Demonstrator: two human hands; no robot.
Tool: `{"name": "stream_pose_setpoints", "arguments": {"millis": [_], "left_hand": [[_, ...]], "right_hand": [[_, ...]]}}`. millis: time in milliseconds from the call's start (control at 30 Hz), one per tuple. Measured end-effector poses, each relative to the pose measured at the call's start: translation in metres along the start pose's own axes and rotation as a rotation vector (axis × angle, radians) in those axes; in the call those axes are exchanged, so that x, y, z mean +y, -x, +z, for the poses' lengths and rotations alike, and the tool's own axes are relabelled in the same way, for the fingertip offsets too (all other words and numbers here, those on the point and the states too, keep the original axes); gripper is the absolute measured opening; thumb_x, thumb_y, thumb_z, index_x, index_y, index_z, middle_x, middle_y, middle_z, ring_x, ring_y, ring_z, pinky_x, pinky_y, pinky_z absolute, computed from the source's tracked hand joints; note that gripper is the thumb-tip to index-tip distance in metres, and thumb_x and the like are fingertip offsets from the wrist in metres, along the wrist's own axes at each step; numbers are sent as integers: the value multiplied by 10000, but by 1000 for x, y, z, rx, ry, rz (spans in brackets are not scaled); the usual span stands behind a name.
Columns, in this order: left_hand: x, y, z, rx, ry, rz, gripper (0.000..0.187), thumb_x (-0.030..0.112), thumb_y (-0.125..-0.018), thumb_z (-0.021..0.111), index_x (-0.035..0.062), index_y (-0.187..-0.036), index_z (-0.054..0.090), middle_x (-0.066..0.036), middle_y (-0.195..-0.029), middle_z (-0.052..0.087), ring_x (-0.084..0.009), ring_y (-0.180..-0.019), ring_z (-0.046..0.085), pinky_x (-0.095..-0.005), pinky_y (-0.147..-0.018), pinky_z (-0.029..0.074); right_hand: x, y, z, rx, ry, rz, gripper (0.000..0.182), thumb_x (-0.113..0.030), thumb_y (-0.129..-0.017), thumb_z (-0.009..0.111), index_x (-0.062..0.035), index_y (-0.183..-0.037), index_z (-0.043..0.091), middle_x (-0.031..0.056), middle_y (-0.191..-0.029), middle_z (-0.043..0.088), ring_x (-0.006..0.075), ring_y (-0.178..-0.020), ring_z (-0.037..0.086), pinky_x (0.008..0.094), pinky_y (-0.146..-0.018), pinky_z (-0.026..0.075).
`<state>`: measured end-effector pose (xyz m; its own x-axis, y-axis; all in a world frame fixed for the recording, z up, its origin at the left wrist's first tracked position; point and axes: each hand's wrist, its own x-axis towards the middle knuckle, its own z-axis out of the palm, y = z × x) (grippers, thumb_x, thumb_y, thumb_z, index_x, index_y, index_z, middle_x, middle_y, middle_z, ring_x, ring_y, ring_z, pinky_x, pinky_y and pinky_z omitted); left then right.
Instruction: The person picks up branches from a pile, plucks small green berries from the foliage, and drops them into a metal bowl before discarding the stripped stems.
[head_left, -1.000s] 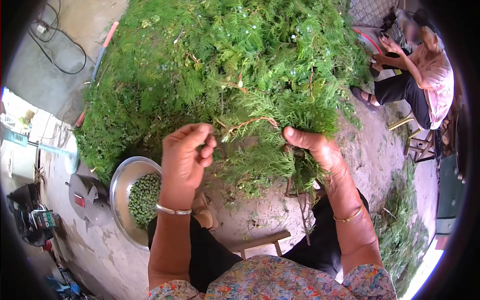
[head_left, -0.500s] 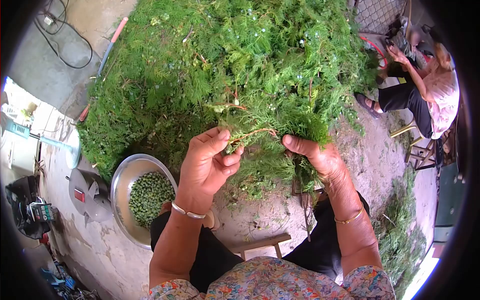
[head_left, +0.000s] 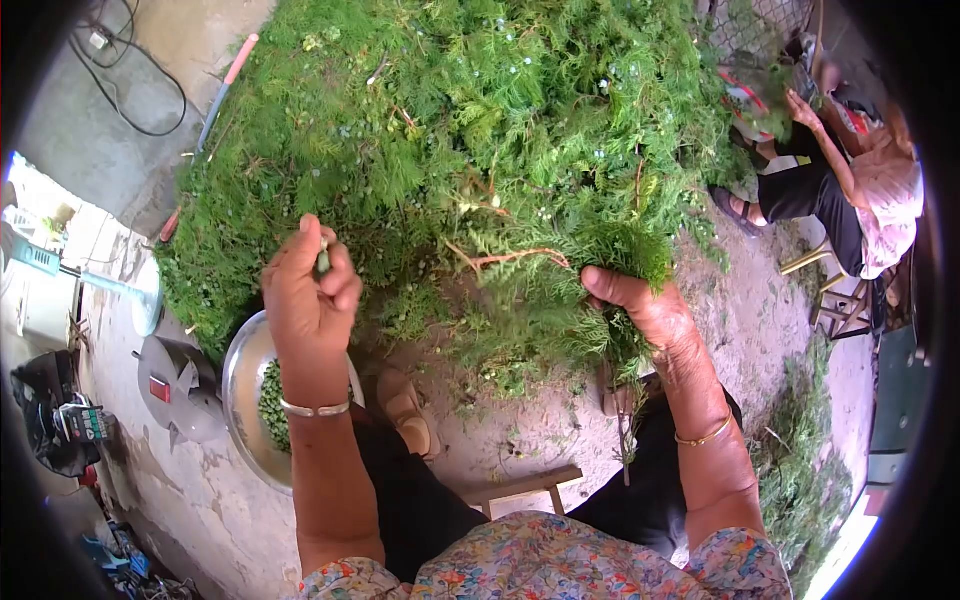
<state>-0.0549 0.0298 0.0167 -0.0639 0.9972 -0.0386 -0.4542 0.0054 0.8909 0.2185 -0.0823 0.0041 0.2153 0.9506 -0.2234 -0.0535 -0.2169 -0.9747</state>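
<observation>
My left hand (head_left: 313, 300) is raised above the rim of a metal bowl (head_left: 240, 400), its fingers curled round a small green berry (head_left: 323, 260). Green berries (head_left: 272, 405) lie inside the bowl, partly hidden by my left wrist. On the other side, my right hand (head_left: 640, 300) grips a leafy green sprig (head_left: 625, 255) between thumb and fingers. A bare reddish stem (head_left: 520, 257) of the sprig points left. Behind both hands spreads a big heap of green branches (head_left: 450, 120).
A co-worker (head_left: 870, 190) sits at the right, hands at some foliage. A long-handled tool (head_left: 228, 90) leans at the heap's left edge. A grey metal object (head_left: 180, 390) and a fan (head_left: 145, 300) stand at the left. More cut foliage (head_left: 800, 480) lies at the lower right.
My left hand has moved left from the sprig to above the bowl, with a berry in its fingers. My right hand has shifted slightly right. The co-worker's hands now have foliage at them.
</observation>
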Motion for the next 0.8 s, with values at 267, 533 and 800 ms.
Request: {"name": "stream_pose_setpoints", "arguments": {"millis": [267,533,800], "left_hand": [[-36,37,35,-346,152,-496,30,55,-815,594,28,-806,587,-123,-748,622,-144,-564,559,-242,-416,408],[-52,50,59,-275,18,-368,120,10,-774,660,-13,-883,617,-85,-672,607,-83,-464,513,-189,-354,314],[-56,53,62,-298,159,-557,145,104,-838,584,25,-955,554,-128,-799,597,-202,-608,579,-258,-431,373]], "right_hand": [[0,-2,2,82,-170,140,370,-213,-753,740,-43,-1043,585,17,-866,609,141,-803,553,287,-754,447],[-3,0,17,16,-155,99,339,-176,-755,731,-22,-1024,593,33,-861,618,152,-776,566,288,-718,463],[3,-2,19,-34,-112,73,358,-146,-768,719,-21,-1070,574,27,-880,618,123,-795,552,278,-720,462]]}}
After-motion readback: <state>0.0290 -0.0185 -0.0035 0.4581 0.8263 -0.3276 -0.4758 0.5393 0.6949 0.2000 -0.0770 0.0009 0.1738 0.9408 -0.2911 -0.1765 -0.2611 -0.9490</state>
